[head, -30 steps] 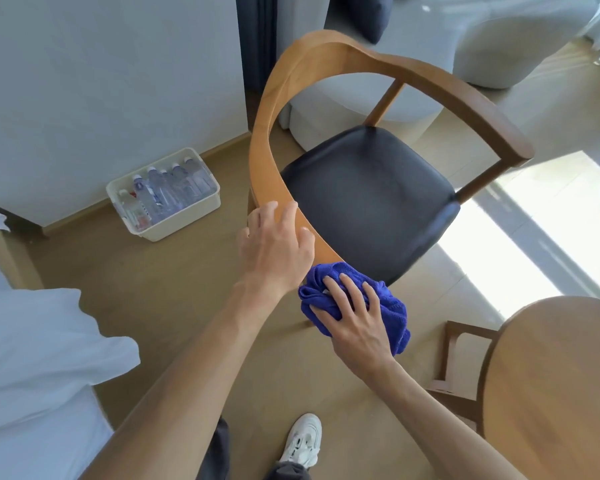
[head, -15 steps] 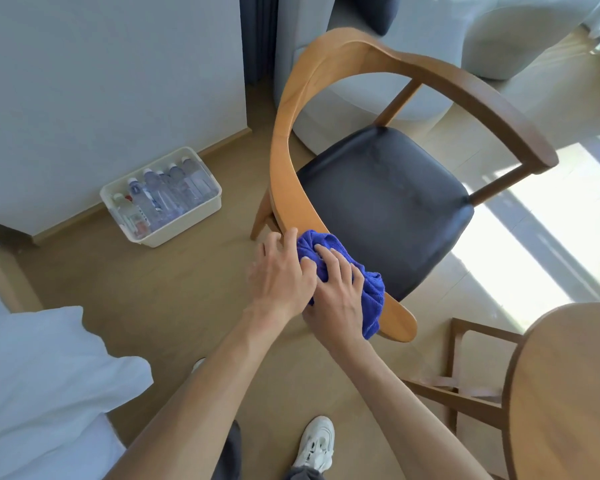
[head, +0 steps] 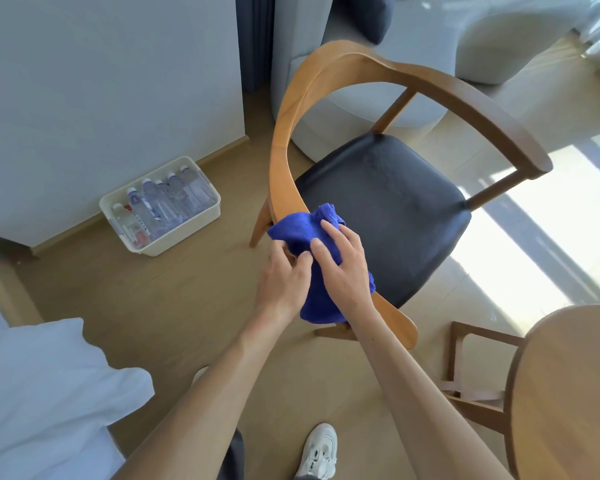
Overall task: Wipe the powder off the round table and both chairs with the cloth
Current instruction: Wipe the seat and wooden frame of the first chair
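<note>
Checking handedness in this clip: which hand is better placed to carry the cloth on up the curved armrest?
Probably the right hand: it lies flat on the blue cloth draped over the wooden chair's curved armrest. The left hand only pinches the cloth's near edge.

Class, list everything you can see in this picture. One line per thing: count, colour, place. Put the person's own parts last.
chair: one, tan wood frame with black seat, centre.
cloth: one, blue, draped over the chair's near armrest.
round table: one, tan wood, lower right, partly in view.
bin of bottles: one, white, on the floor by the wall; bottle count unclear.
sofa: pale grey, behind the chair.
bedding: white, lower left.
shoe: one plainly seen, white, bottom centre.
left hand: one, grips the cloth.
right hand: one, fingers spread on the cloth.
</note>
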Demonstrator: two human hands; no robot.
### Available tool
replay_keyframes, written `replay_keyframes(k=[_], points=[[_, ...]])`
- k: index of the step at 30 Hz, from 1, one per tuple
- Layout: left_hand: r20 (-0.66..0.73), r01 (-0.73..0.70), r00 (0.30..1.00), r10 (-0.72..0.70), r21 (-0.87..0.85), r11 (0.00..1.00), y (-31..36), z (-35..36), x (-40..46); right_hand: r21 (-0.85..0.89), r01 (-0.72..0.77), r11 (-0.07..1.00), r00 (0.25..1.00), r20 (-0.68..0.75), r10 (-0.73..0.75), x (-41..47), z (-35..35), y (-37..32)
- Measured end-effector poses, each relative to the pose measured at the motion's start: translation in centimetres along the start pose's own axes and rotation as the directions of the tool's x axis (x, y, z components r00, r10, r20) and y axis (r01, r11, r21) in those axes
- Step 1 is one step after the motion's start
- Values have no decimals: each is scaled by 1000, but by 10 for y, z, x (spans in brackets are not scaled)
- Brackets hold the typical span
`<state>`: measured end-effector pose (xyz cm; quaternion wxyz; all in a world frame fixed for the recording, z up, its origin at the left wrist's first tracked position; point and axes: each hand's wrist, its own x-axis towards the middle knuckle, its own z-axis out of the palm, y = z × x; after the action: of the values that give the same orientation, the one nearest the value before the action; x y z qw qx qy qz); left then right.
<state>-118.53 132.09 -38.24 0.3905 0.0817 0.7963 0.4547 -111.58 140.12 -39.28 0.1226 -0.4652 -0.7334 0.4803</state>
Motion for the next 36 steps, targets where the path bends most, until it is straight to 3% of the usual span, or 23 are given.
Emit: replay_keyframes(k=[3, 8, 13, 16, 19, 22, 28, 32, 36], points=[[-54, -12, 999, 7, -88, 996, 3, 10, 3, 181, -40, 983, 999, 36, 34, -2, -14, 3], [-183, -81, 981, 70, -54, 995, -4, 22, 3, 151, 15, 988, 999, 43, -22, -8, -30, 10], [-257, -197, 943, 209, 72, 978, -15, 19, 3, -18, 131, 991, 983, -127, -132, -21, -58, 40], [-309, -299, 887, 343, 181, 937, -18, 22, -1, -201, 20, 979, 961, -266, -75, -34, -76, 75], [-364, -325, 818, 445, 346, 880, -16, 32, -7, -328, -119, 937, 977, -208, 51, -51, -76, 108], [-414, -267, 768, 489, 486, 832, -11, 44, -11, -314, -155, 937, 978, -183, 101, -61, -65, 122], [-321, -150, 898, 302, 422, 894, -6, 74, -19, -303, -208, 930, 956, -263, 128, -56, -60, 117], [-373, -96, 916, 150, 159, 983, -16, 67, -10, -337, -228, 914, 956, -254, 145, -52, -64, 113], [-412, -101, 908, 78, -36, 994, -29, 66, -7, -466, -265, 844, 960, -206, 188, -30, -62, 100]])
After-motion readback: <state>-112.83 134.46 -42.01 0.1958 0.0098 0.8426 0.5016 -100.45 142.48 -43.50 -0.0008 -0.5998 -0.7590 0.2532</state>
